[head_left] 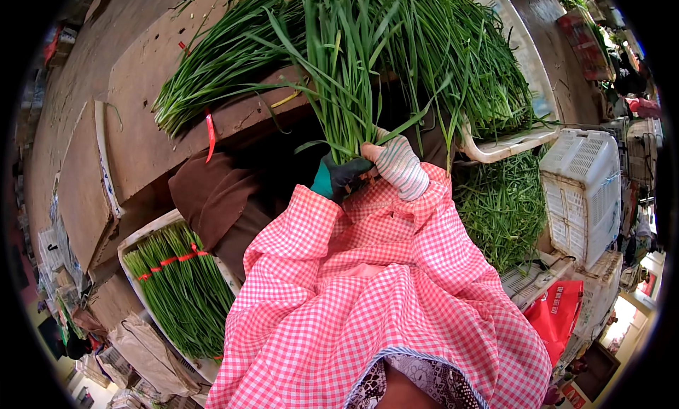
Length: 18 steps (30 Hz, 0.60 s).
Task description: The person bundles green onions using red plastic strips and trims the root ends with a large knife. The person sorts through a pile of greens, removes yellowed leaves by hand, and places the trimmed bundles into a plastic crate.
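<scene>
Just off the near edge of the counter [152,154], best to even up the green bunch [343,83] gently at its base, pinched there in the grip of left hand [344,177] and right hand [400,166].

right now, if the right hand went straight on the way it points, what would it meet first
The right hand, pointing up and left in the picture, would probably first meet the held bunch of green stalks, which it seems to touch; depth there is hard to judge.
</scene>
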Motion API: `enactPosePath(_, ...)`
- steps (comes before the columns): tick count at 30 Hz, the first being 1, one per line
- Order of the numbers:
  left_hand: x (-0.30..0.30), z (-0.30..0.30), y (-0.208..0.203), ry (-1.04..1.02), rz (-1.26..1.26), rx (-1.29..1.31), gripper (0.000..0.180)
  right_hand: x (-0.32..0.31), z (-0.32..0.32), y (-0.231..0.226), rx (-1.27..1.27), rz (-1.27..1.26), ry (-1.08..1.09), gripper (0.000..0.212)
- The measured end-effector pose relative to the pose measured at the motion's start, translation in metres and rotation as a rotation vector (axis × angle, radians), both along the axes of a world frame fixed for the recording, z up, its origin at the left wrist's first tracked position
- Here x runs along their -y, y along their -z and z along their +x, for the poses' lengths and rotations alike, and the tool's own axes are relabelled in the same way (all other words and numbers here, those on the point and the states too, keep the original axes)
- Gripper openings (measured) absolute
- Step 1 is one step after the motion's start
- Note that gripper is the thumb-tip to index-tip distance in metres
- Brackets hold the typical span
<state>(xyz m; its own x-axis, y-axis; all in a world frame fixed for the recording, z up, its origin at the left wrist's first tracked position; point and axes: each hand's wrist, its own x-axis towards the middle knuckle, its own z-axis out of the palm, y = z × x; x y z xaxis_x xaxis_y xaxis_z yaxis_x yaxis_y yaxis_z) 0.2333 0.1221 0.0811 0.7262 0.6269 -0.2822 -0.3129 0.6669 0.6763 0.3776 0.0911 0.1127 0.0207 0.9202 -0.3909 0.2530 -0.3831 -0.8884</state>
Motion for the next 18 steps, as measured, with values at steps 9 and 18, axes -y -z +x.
enactPosePath(9, 0.006, -0.004, -0.049, -0.304, 0.192, -0.331, 0.016, -0.020, -0.004, -0.064, 0.214, 0.279, -0.148, 0.028)
enactPosePath(18, -0.001, -0.015, -0.004, -0.222, 0.150, -0.434, 0.023, -0.031, -0.024, -0.035, 0.237, 0.040, -0.027, 0.071)
